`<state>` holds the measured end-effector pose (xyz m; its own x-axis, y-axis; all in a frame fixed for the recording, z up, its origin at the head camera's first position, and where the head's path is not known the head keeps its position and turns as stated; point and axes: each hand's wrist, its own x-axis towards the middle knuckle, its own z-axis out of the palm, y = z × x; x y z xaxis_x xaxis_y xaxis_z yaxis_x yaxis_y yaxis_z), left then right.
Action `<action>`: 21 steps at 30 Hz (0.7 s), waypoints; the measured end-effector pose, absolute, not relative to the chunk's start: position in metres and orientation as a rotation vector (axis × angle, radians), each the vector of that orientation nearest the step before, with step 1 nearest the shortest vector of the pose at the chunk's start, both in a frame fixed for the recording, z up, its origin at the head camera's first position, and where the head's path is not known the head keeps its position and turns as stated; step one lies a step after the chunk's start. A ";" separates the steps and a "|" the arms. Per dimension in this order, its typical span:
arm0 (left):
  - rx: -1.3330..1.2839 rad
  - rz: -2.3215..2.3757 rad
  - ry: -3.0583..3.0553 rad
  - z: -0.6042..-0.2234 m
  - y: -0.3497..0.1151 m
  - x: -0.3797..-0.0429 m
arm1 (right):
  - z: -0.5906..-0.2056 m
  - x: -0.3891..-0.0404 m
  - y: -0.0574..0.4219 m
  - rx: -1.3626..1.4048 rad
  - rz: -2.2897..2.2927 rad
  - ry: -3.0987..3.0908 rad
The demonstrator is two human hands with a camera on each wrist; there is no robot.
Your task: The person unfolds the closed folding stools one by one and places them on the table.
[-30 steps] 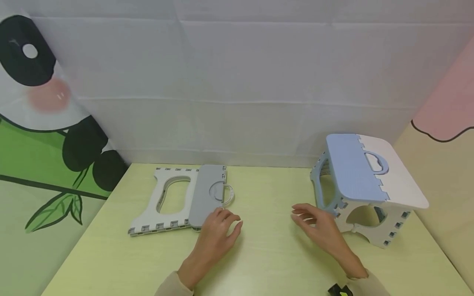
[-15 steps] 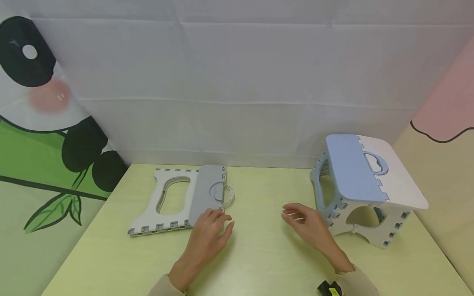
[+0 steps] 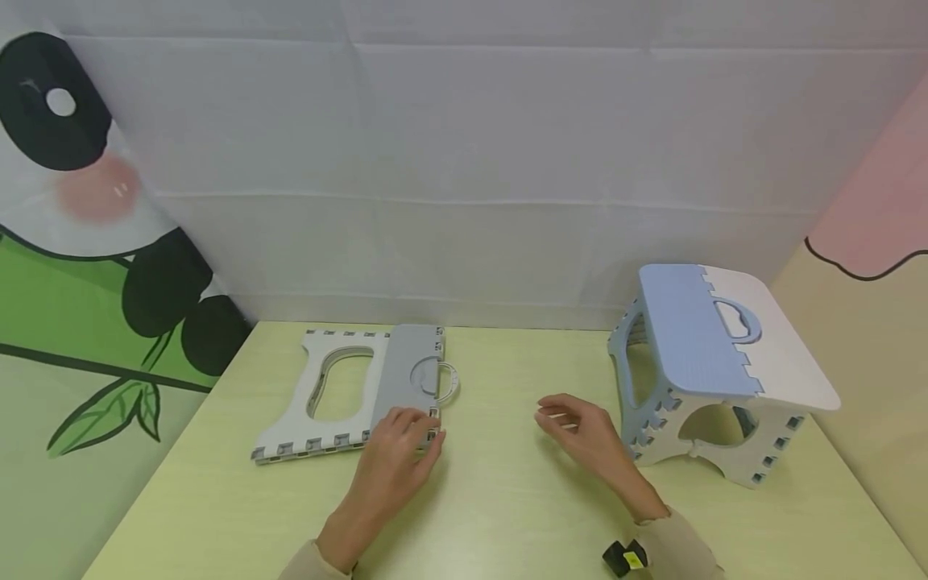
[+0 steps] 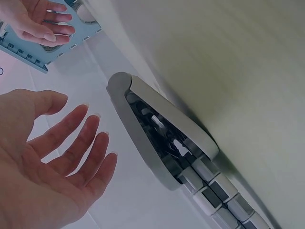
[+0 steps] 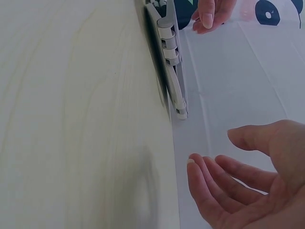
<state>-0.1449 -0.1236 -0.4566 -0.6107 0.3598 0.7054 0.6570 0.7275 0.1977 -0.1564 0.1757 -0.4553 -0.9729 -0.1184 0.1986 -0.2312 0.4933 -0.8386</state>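
A grey and white folding step stool lies folded flat on the left of the table, its ring handle pointing right. Just above its near edge hovers my left hand, fingers relaxed and holding nothing; the left wrist view shows a gap between the fingertips and the stool's edge. My right hand is over the table between the two stools, loosely curved with nothing in it. To its right a blue and white folding step stool stands unfolded on its legs.
The pale yellow table reaches back to a white cloth wall. Cartoon-printed cloth hangs at the left, and a cream and pink panel stands at the right. A black device sits at my right wrist.
Both hands have shifted left: the left one farther over the flat stool's near edge, the right one away from the standing stool. Neither stool has moved.
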 end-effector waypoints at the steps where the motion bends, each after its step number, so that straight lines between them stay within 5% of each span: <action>1: -0.761 -0.591 -2.278 -0.456 -0.124 -0.145 | -0.455 -0.157 0.175 0.311 1.503 -2.610; 21: -0.719 -0.580 -2.290 -0.458 -0.143 -0.142 | -0.461 -0.170 0.158 0.305 1.691 -2.631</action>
